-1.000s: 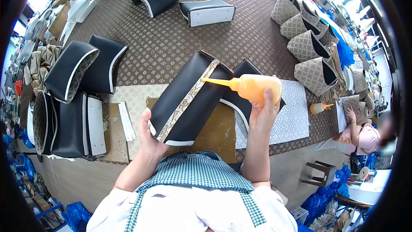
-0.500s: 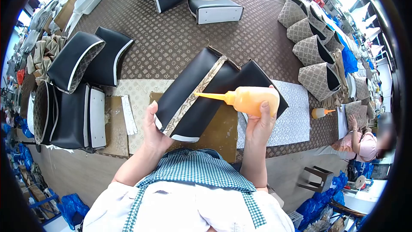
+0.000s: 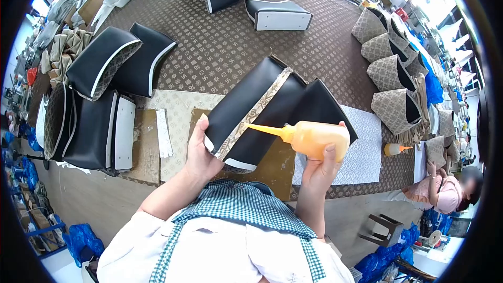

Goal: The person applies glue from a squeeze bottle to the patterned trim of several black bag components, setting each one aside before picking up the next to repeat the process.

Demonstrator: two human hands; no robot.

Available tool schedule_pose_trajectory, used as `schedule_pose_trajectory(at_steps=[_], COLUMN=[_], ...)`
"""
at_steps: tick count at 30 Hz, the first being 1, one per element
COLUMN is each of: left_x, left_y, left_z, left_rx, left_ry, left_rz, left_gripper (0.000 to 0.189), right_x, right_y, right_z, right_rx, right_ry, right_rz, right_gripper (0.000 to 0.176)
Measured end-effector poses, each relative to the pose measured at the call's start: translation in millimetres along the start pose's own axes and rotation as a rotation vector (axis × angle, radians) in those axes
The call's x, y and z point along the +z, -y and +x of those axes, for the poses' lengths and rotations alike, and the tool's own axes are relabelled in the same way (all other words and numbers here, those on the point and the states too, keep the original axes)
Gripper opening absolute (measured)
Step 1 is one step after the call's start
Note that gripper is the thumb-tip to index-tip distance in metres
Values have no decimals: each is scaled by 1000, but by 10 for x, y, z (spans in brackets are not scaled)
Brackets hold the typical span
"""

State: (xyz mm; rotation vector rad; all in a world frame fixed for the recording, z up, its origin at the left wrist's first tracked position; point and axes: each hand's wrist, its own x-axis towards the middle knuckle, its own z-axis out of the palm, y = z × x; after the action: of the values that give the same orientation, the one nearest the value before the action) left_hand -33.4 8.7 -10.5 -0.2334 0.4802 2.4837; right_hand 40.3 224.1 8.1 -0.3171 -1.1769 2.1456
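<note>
My left hand [image 3: 201,153] grips the near end of a curved black bag panel [image 3: 246,107] with a patterned beige strip running along its middle. My right hand [image 3: 320,167] holds an orange squeeze bottle [image 3: 314,138] on its side. The bottle's thin nozzle points left and its tip touches the beige strip close to the panel's near end. A second black panel [image 3: 319,107] lies just behind the first, under the bottle.
Several black panels [image 3: 105,68] are stacked at the left, with more at the far edge [image 3: 277,14]. Patterned beige bag shells [image 3: 390,78] line the right side. Another orange bottle [image 3: 393,149] stands near a co-worker [image 3: 445,191]. A brown board [image 3: 270,165] lies under my work.
The nozzle tip has slid down the beige strip toward the panel's near end. My right hand and the bottle came lower and nearer to me.
</note>
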Motion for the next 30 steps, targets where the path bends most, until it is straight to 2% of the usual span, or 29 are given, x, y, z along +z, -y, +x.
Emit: schedule_pose_trajectory(at_steps=[2,4,6,9,10,11,12,13,14,15,16,17,18,19,22,23,24,25,26,27,28,29,30], left_x=[8,17,152,342,444,209,315,660,569,796,892,818,813,796,551,234,-141,-361,-882,-951,-1008,-1051,-901], left_y=[16,27,-22,-253,-359,-456,-599,-793,-939,-1077,-1312,-1525,-1761,-1958,-2434,-2671,-2933,-3014,-3116,-3044,-2968,-2900,-2720], left_z=[21,88,144,335,419,673,780,715,893,805,776,808,782,709,388,330,273,177,74,83,176,326,539], left_rx=[-8,41,28,23,21,46,56,44,176,261,253,308,219,228,257,214,16,-88,324,486,699,868,974], left_ry=[-18,-142,-240,-152,-160,-189,-162,-6,-62,-105,-63,-238,36,167,14,-120,-359,-616,-768,-814,-751,-674,-607], left_rz=[2,13,97,347,511,650,697,783,962,1125,1362,1624,1571,1578,1562,1708,1923,2180,2459,2237,2075,2057,1959], left_gripper=[57,41,36,35,36,37,35,35,35,38,39,36,33,31,36,36,36,37,43,46,44,37,32], right_x=[23,52,67,-32,-74,-122,-133,-143,-156,-182,-207,-239,-272,-274,-295,-291,-272,-261,-267,-282,-297,-308,-356], right_y=[12,12,9,16,31,53,74,95,115,126,126,123,119,99,58,61,58,44,26,12,-4,-26,-64], right_z=[-16,-48,-80,1,37,64,81,97,112,130,144,160,178,216,298,323,352,396,446,491,538,593,656], right_rx=[20,70,100,84,66,63,52,41,29,33,39,43,45,42,61,58,57,56,66,77,90,87,98], right_ry=[44,95,94,52,47,62,36,7,-26,-10,-10,-14,-20,-33,-9,-19,-29,-38,-50,-62,-71,-77,-81], right_rz=[-37,-35,-8,40,43,78,87,95,103,127,152,176,200,214,266,244,225,207,214,216,216,214,235], right_gripper=[69,70,70,69,69,68,68,68,68,68,67,66,65,65,62,64,65,67,67,67,67,67,67])
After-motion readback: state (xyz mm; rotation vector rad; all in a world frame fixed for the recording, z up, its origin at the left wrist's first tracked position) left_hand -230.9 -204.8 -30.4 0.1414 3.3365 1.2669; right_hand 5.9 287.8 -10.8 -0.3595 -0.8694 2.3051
